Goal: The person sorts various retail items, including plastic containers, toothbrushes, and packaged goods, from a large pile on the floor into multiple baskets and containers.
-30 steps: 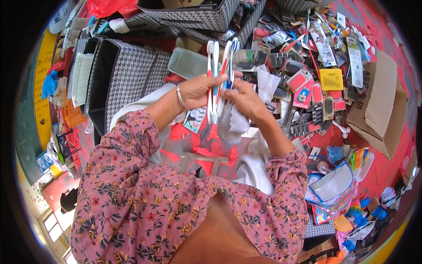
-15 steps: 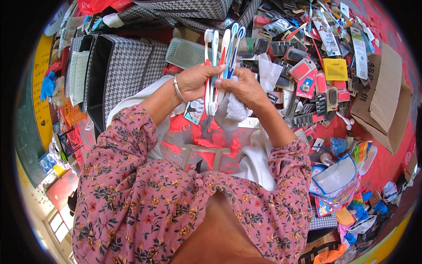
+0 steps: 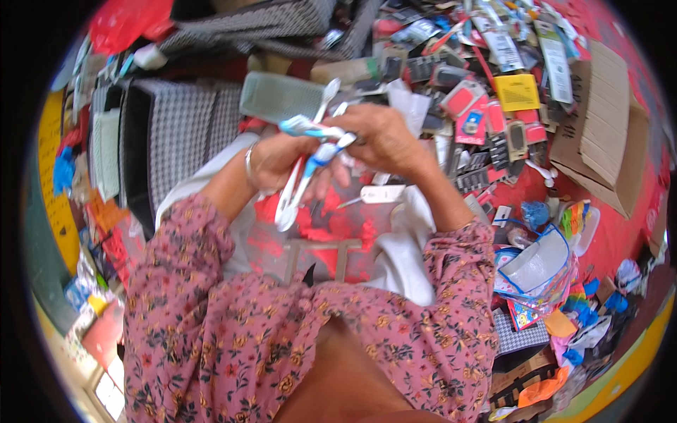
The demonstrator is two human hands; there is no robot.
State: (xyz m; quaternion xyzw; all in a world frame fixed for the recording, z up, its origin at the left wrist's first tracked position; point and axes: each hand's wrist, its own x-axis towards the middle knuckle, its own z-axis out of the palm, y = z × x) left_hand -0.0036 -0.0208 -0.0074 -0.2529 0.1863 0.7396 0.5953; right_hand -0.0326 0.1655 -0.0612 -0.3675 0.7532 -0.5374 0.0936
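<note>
Several toothbrushes (image 3: 303, 185) cross one another at odd angles between my two hands, blurred by motion. My left hand (image 3: 278, 163), with a bracelet at the wrist, is closed around some of them, its fingertips showing beneath. My right hand (image 3: 386, 135) has its fingers curled on the ends of others, which point left toward my left hand. Blue-and-white and red-and-white handles can be made out. Below my right hand lies a white tag-like piece (image 3: 383, 194) near my lap. A white cloth (image 3: 405, 257) drapes over my legs.
A pale green plastic basket (image 3: 278, 97) lies beyond my hands, beside houndstooth-patterned boxes (image 3: 183, 137) on the left. Many packaged small goods (image 3: 462, 99) are heaped at the far right, near an open cardboard box (image 3: 599, 134). Clear bags (image 3: 539, 264) lie at right.
The toothbrushes have gone from an upright bundle to a crossed spread. Both hands have shifted, my right hand turning over them. The rolled greyish cloth under my right hand is no longer visible.
</note>
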